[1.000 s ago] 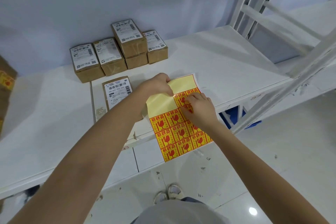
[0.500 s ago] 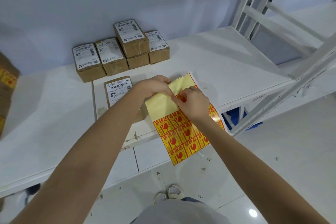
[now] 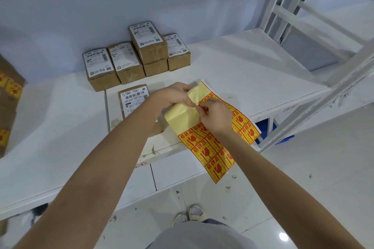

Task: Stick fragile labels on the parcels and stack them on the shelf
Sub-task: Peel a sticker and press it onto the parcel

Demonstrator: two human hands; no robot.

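A yellow sheet of red fragile labels (image 3: 214, 147) hangs over the front edge of the white shelf (image 3: 242, 79). My left hand (image 3: 172, 95) grips the sheet's bare yellow backing near its top. My right hand (image 3: 215, 116) pinches one label at the upper row of the sheet, fingertips close to my left thumb. A brown parcel (image 3: 133, 101) with a white shipping label lies on the shelf just left of my hands, partly hidden by my left arm. Several more brown parcels (image 3: 137, 54) stand in a group at the back, one stacked on another.
Larger brown boxes with fragile stickers (image 3: 8, 95) stand at the far left edge. White shelf uprights and braces (image 3: 303, 16) rise at the right. A blue bin (image 3: 265, 129) shows under the shelf. My shoes (image 3: 190, 214) are on the tiled floor below.
The sheet has swung clockwise and shifted right, with its lower end now over the floor. My right hand moved up the sheet to the top row of labels, beside my left thumb.
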